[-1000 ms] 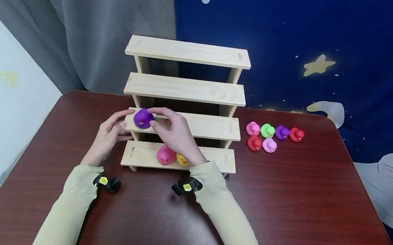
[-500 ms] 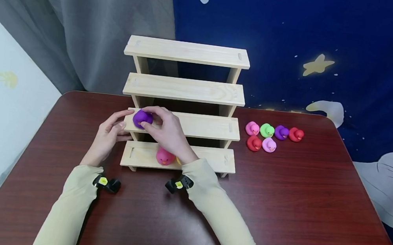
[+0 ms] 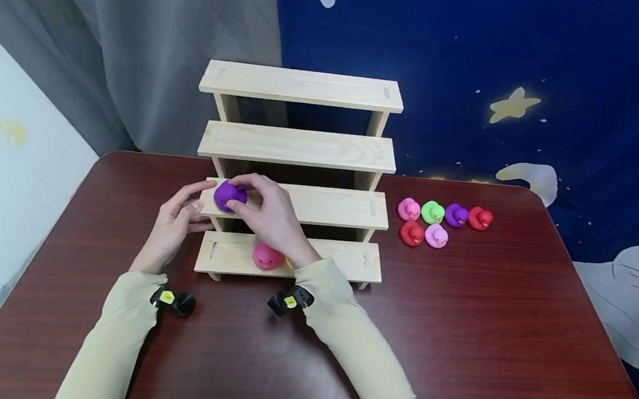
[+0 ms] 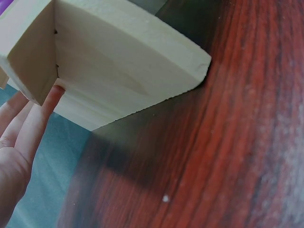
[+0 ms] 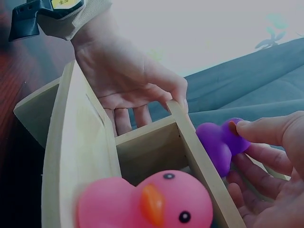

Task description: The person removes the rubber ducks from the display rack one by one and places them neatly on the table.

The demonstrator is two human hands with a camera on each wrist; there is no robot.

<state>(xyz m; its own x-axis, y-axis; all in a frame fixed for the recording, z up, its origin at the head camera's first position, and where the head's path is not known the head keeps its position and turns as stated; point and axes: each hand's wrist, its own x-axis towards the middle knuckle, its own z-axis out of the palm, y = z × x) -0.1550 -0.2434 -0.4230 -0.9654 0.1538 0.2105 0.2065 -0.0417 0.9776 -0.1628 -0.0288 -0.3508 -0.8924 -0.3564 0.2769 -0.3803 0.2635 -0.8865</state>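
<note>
With thumb and fingers my right hand (image 3: pixel 276 220) pinches a purple rubber duck (image 3: pixel 225 196) at the left end of the second board from the bottom. My left hand (image 3: pixel 171 225) rests against the left end of that board on the wooden stepped shelf (image 3: pixel 336 206). Its fingers (image 4: pixel 35 121) reach out nearly straight to the shelf's side in the left wrist view. On the lowest board sits a pink rubber duck (image 5: pixel 142 204); beside it, a yellow duck is almost wholly hidden by my right wrist.
Right of the shelf, several small rubber ducks stand on the dark red table (image 3: pixel 484 344): pink (image 3: pixel 409 209), green (image 3: pixel 432 212), purple (image 3: pixel 456 215), red (image 3: pixel 480 218) and others. A grey curtain (image 3: pixel 185 32) and a blue backdrop (image 3: pixel 426 55) hang behind.
My right hand has shifted slightly left, closer over the purple duck, and its wrist now covers most of the yellow duck. The purple duck has turned its face out of sight. My left hand stays put.
</note>
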